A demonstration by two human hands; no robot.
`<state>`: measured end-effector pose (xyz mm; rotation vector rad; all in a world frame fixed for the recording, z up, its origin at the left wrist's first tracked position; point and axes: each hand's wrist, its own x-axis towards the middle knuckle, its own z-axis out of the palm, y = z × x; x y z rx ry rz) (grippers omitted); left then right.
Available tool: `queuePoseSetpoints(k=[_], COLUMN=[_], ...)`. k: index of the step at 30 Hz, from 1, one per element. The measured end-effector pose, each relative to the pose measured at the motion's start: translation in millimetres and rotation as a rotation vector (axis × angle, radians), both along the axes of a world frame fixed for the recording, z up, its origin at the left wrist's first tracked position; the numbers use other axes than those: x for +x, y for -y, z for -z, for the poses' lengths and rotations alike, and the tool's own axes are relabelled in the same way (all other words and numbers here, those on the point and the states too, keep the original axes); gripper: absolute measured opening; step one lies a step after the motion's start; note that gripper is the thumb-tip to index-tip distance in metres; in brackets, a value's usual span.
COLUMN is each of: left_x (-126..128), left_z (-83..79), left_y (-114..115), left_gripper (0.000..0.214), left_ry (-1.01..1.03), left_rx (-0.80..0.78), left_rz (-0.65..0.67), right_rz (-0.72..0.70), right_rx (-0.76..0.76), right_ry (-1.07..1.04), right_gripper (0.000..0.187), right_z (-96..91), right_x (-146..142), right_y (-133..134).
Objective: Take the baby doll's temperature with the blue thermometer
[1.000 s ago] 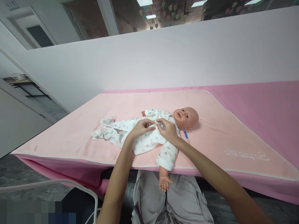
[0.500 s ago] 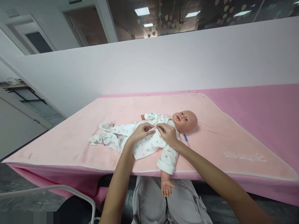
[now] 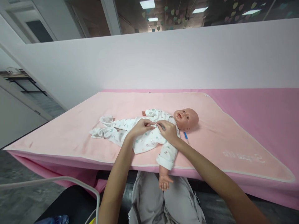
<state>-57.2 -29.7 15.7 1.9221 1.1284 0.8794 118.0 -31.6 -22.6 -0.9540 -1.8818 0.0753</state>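
Observation:
A baby doll lies on its back on a pale pink blanket, head to the right, dressed in a white printed romper. One doll arm hangs over the near table edge. My left hand and my right hand meet over the doll's chest, fingers pinched on the front edge of the romper. A small white tie or fastening sits between the fingertips.
A blue pen-like item lies on the blanket beside the doll's neck. The table carries a darker pink cover and backs onto a white partition wall. A white metal rail curves at lower left. My grey trousers show below the table edge.
Both hands stay over the doll's chest; the fingertips have drawn a little closer together on the romper front. The camera view has shifted slightly.

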Motion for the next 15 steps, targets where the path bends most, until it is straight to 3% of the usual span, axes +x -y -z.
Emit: queuePoseSetpoints(k=[15], left_x=[-0.6], left_z=[4.1], left_y=[-1.8], left_gripper=[0.032], left_ry=[0.029], left_rx=[-0.031], left_rz=[0.005], right_rz=[0.006], right_rx=[0.032], right_ry=[0.03], right_gripper=[0.016], right_z=[-2.9], right_x=[0.2], right_y=[4.2])
